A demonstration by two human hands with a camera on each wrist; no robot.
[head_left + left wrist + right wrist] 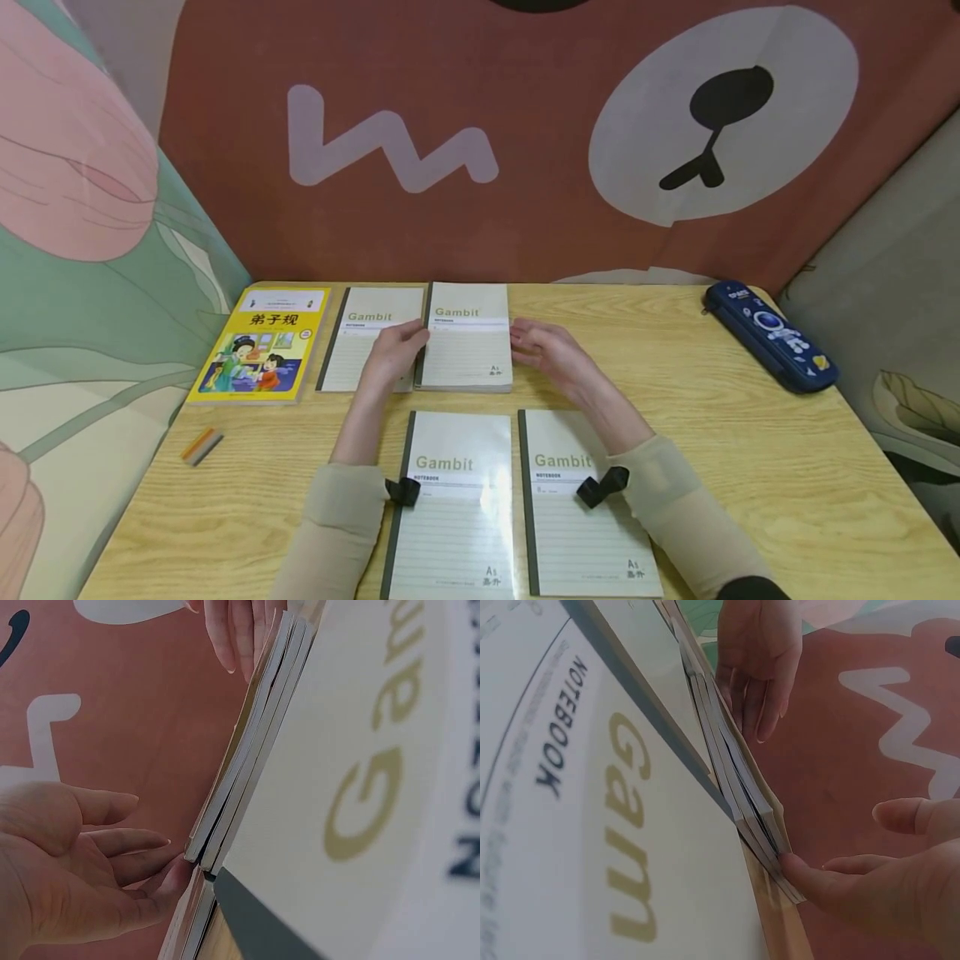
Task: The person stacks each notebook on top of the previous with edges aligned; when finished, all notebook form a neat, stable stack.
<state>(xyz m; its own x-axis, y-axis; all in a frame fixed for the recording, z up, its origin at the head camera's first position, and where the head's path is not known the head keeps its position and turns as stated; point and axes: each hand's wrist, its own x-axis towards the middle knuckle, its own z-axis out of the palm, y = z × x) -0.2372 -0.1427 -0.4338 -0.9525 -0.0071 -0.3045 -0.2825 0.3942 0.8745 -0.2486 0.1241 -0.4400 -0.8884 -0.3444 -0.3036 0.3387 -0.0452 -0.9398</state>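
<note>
A small stack of Gambit notebooks point(468, 358) lies at the back middle of the table, its layered edges showing in the left wrist view. My left hand point(390, 354) is at the stack's dark spine side, extended fingertips touching the edge. On the opposite side my right hand point(555, 358) has its fingers extended, and its fingertips meet the stack's edge in the right wrist view. Left of the stack lies another Gambit notebook point(360, 350), partly covered by my left hand. Two more, a left front notebook point(457, 525) and a right front notebook point(570, 542), lie beneath my forearms.
A yellow picture-covered book point(258, 346) lies at the back left. In front of it is a small striped block point(202, 447). A dark blue pencil case point(772, 337) sits at the back right. A printed wall covering point(525, 225) rises behind the table point(750, 467).
</note>
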